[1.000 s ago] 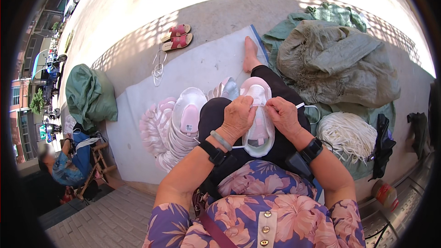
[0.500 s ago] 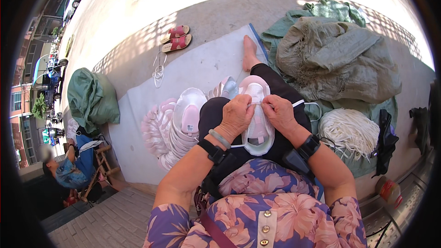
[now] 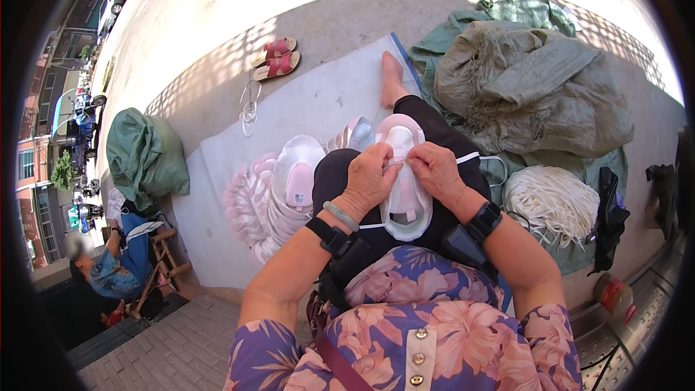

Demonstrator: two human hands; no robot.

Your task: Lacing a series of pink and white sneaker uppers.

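A pink and white shoe upper lies on my lap, its toe end pointing away from me. My left hand pinches at its left lacing edge with thumb and forefinger. On the other edge my right hand is closed in a similar pinch, close to the left fingertips. Between them runs a white shoelace; one length sticks out beyond my right hand and another shows below my left wrist. The fingers cover the eyelets. Left of my knee a fanned stack of similar shoe uppers rests on a pale sheet.
A bundle of white laces lies at right, below a large grey-green woven sack. Another green sack stands at left. Red sandals and a loose lace lie beyond the sheet. A seated person is at far left.
My left hand has shifted slightly up and away along the shoe upper, and my right hand has drawn up a little. Both still pinch at the lacing.
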